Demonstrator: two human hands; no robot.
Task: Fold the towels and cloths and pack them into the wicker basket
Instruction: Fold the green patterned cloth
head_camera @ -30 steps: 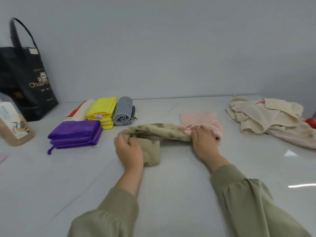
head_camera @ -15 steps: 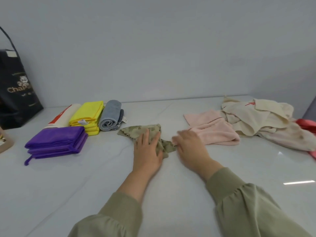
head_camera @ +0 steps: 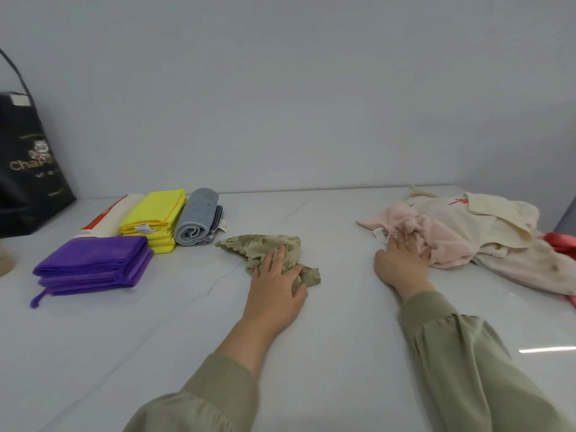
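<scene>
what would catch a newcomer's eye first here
Bright folded cloths sit at the left: a purple cloth in front, a yellow cloth and a rolled grey towel behind. In the middle the left hand presses a crumpled olive cloth, while the right hand touches a pink towel at the right.

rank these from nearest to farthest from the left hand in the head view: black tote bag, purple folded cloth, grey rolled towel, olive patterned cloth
1. olive patterned cloth, under the left hand
2. grey rolled towel, back left
3. purple folded cloth, further left
4. black tote bag, far left by the wall
</scene>
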